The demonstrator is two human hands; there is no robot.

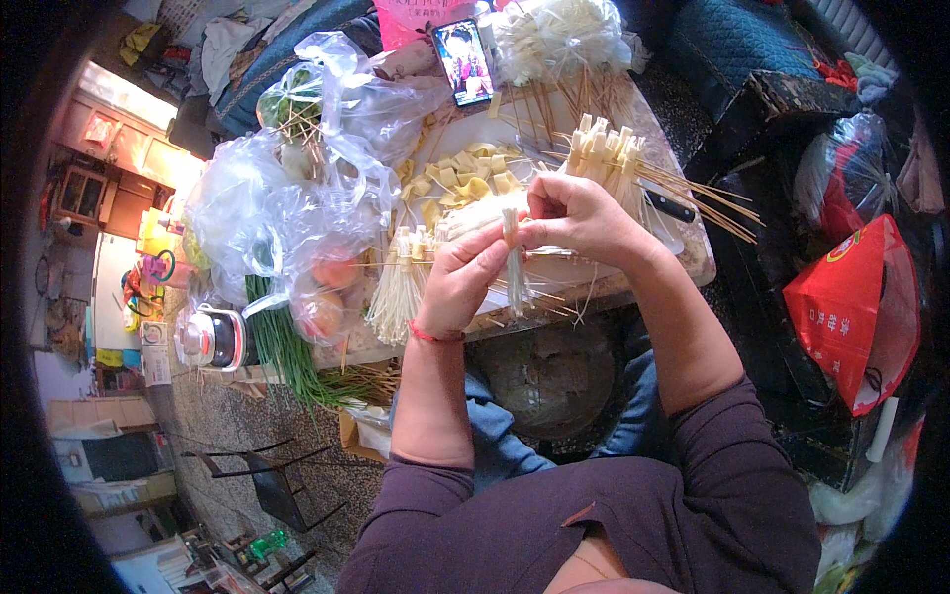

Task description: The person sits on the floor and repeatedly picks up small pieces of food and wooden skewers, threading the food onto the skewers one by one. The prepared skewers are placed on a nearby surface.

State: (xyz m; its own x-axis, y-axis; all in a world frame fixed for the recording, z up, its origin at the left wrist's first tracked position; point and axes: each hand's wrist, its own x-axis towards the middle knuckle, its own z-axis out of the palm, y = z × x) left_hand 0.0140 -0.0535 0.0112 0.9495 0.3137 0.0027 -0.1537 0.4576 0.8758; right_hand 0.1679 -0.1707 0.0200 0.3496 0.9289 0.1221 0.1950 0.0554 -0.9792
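Both hands meet over the table's near edge at a small bundle of enoki mushrooms, which hangs between them. My left hand pinches the bundle near its upper end. My right hand has thumb and bent forefinger at the bundle's other side; what its fingertips hold is too small to tell. Beyond the hands lie flat yellowish strips, likely tofu skin, and loose enoki. Wrapped enoki bundles on thin wooden skewers are heaped at the right, with more bundles beside my left hand.
A lit phone stands at the back beside bagged enoki. Plastic bags, round fruit and green chives crowd the left. A black-handled knife lies right of my right hand. A red bag is at the far right.
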